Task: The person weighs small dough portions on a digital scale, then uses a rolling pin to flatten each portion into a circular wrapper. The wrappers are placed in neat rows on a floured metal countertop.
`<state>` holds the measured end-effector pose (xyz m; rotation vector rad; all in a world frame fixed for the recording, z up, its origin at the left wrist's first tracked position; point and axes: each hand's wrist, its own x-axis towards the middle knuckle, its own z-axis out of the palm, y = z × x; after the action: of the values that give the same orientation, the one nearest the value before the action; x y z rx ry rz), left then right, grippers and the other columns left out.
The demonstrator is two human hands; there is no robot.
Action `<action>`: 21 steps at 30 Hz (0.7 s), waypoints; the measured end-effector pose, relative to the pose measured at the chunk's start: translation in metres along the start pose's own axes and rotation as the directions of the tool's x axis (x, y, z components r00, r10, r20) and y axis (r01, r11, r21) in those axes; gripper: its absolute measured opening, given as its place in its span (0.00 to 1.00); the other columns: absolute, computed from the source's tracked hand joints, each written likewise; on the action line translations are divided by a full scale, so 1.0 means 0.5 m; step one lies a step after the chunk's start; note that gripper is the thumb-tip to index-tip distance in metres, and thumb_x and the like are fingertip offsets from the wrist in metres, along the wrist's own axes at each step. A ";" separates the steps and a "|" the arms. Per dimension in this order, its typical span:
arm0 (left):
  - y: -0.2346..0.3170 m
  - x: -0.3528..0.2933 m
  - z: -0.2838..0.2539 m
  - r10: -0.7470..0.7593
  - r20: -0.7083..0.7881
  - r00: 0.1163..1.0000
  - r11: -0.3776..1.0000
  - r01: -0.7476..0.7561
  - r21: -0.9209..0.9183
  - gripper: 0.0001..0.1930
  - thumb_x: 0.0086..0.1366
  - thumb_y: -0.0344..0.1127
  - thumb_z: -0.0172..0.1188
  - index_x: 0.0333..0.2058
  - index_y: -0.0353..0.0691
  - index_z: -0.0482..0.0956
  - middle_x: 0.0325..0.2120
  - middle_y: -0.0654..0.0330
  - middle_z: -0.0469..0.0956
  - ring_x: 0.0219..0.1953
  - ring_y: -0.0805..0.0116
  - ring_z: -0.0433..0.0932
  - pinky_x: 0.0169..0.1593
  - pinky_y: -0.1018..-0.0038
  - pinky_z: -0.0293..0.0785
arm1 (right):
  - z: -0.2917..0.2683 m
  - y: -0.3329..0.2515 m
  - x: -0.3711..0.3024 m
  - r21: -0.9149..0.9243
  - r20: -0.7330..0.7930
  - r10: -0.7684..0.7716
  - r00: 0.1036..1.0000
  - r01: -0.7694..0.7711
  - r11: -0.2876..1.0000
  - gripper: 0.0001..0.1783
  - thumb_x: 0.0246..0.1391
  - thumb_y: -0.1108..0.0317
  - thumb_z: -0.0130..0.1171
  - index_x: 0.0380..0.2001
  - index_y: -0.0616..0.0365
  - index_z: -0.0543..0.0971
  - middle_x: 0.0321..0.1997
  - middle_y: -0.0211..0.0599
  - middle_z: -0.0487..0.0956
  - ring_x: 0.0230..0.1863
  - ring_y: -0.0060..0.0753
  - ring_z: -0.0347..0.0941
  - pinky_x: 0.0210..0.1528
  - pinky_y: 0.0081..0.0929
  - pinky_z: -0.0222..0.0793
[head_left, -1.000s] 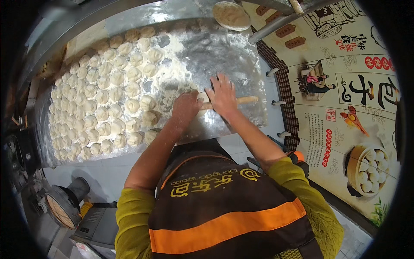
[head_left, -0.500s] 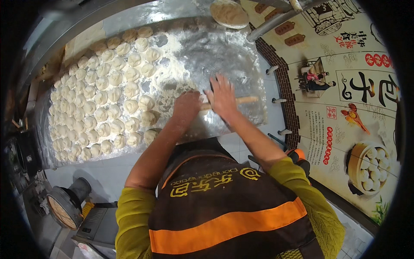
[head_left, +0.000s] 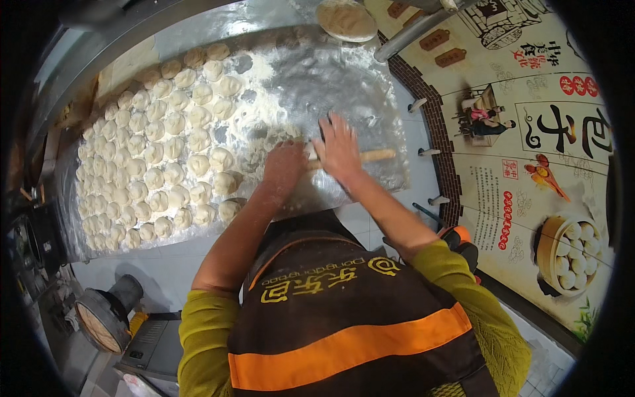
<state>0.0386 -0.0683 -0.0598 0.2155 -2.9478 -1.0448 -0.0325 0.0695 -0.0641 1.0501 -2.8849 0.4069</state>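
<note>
Worktop [head_left: 324, 63], floured: lying beneath the rolling pin [head_left: 378, 155]. Pleated dough buns [head_left: 136, 167]: sitting left of the pin; close packing could be causing sticking. Right hand [head_left: 338, 149]: lying open across the pin. Left hand [head_left: 286, 161]: holding its fingers curled, their grip being unclear. Pale dough piece [head_left: 311, 151], partly hidden: sitting by the pin, between both hands; uneven pressing could be tearing it.

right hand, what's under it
The right hand covers part of a wooden rolling pin; one end sticks out to the right. Whatever lies directly beneath the hand is hidden.
</note>
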 end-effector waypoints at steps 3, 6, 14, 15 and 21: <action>-0.008 0.001 0.001 -0.136 0.063 0.989 0.973 0.145 -0.180 0.13 0.56 0.35 0.49 0.37 0.33 0.72 0.31 0.45 0.76 0.35 0.47 0.74 0.41 0.57 0.69 | -0.066 -0.026 -0.121 0.103 0.270 -0.041 0.962 0.014 0.995 0.32 0.45 0.55 0.56 0.52 0.61 0.63 0.57 0.52 0.58 0.58 0.56 0.53 0.57 0.52 0.47; 0.003 -0.011 -0.005 -0.235 0.051 0.971 0.936 0.240 -0.258 0.14 0.55 0.34 0.49 0.38 0.33 0.73 0.31 0.44 0.75 0.35 0.46 0.74 0.42 0.57 0.68 | -0.086 -0.038 -0.169 0.056 0.354 0.006 0.935 -0.027 0.998 0.34 0.42 0.55 0.57 0.52 0.61 0.64 0.57 0.53 0.58 0.58 0.58 0.53 0.57 0.53 0.47; 0.028 0.009 -0.029 -0.139 0.076 0.987 0.987 0.144 -0.067 0.15 0.57 0.36 0.50 0.38 0.32 0.73 0.32 0.42 0.75 0.37 0.46 0.74 0.42 0.58 0.68 | -0.010 0.004 0.030 0.064 0.004 0.041 0.999 -0.041 0.997 0.26 0.54 0.55 0.47 0.51 0.61 0.65 0.58 0.51 0.57 0.57 0.54 0.55 0.58 0.52 0.48; 0.020 0.011 -0.025 -0.151 0.134 0.979 0.985 0.160 -0.063 0.15 0.56 0.36 0.50 0.39 0.31 0.73 0.33 0.42 0.75 0.37 0.46 0.74 0.43 0.58 0.68 | -0.009 0.004 -0.002 0.043 0.029 0.003 1.000 -0.004 0.999 0.26 0.53 0.55 0.48 0.51 0.61 0.65 0.58 0.51 0.58 0.57 0.54 0.55 0.58 0.52 0.47; -0.005 -0.006 -0.003 -0.284 0.071 0.956 0.905 0.292 -0.310 0.17 0.55 0.36 0.51 0.41 0.32 0.73 0.34 0.42 0.75 0.39 0.45 0.73 0.43 0.60 0.69 | -0.077 -0.026 -0.160 0.002 0.268 0.002 0.963 -0.003 1.000 0.29 0.48 0.56 0.53 0.51 0.61 0.65 0.57 0.51 0.59 0.58 0.54 0.53 0.57 0.47 0.49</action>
<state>0.0419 -0.0705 -0.0601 0.6512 -2.7647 -1.5463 0.0356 0.1198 -0.0343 1.1884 -3.1201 0.2881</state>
